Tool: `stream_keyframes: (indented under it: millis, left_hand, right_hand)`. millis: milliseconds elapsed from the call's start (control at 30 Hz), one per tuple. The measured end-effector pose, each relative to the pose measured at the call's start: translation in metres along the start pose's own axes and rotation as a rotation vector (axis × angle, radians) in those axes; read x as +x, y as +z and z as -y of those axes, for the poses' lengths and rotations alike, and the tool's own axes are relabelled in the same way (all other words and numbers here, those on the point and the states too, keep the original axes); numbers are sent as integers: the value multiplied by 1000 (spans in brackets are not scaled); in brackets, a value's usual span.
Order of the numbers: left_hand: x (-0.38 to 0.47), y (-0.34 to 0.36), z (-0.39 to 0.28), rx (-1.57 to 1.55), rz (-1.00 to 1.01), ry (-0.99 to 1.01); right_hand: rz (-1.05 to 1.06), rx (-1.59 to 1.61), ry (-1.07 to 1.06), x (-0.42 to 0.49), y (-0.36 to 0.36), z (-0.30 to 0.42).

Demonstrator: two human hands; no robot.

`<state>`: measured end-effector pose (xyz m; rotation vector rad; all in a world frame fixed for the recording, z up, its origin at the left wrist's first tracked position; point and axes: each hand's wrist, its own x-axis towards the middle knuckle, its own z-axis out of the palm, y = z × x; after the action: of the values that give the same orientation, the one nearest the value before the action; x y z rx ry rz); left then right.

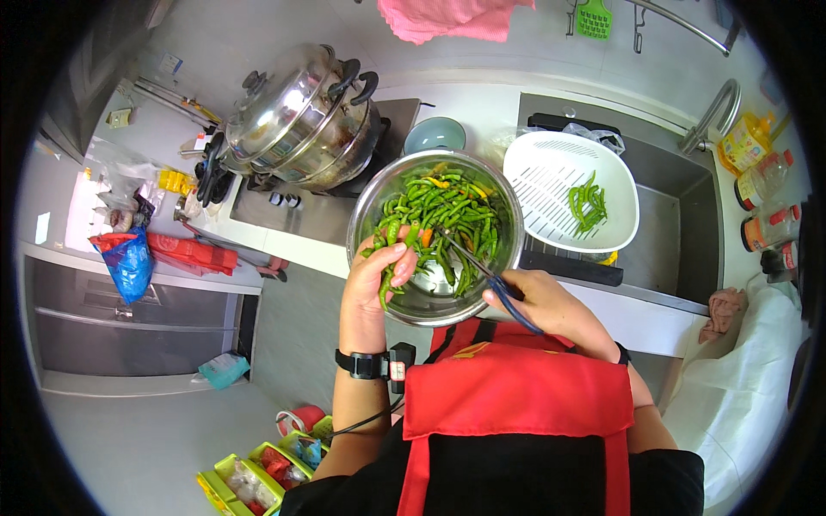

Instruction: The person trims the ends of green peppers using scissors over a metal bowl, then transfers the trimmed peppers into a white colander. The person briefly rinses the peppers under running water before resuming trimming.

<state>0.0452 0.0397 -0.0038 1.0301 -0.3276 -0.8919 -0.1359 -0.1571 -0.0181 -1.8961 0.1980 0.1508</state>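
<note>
Several green chili peppers (386,284) are gripped in my left hand (382,264), over the left side of a stainless steel bowl (431,317). Inside the bowl lies a heap of green chilies (468,209), with a few orange and yellow ones among them. My right hand (548,303) grips dark blue-handled scissors (500,285) at the bowl's lower right rim. Their blades reach in over the heap, with the tips near the chilies by my left fingers. To the right, a white slotted basket (542,193) holds a small pile of green chilies (587,205).
A large steamer pot (310,122) stands on the stove at left. A pale green bowl (436,134) sits behind the steel bowl. The basket rests over the sink (677,219), which has a curved faucet (719,116). Bottles (768,180) line the right edge.
</note>
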Motion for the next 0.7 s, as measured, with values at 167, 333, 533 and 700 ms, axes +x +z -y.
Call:
stream_keyframes:
  millis: [167, 333, 533, 700]
  left_hand:
    - [17, 12, -6, 150, -52, -104]
    - [67, 57, 3, 556, 198, -229]
    - [135, 115, 40, 1214, 570, -121]
    - [149, 119, 54, 1366, 489, 263]
  right_hand:
    - [-52, -415, 65, -2, 9, -3]
    - [18, -529, 84, -2, 20, -15]
    - [37, -526, 86, -3, 19, -14]
    - [-6, -472, 40, -6, 12, -13]
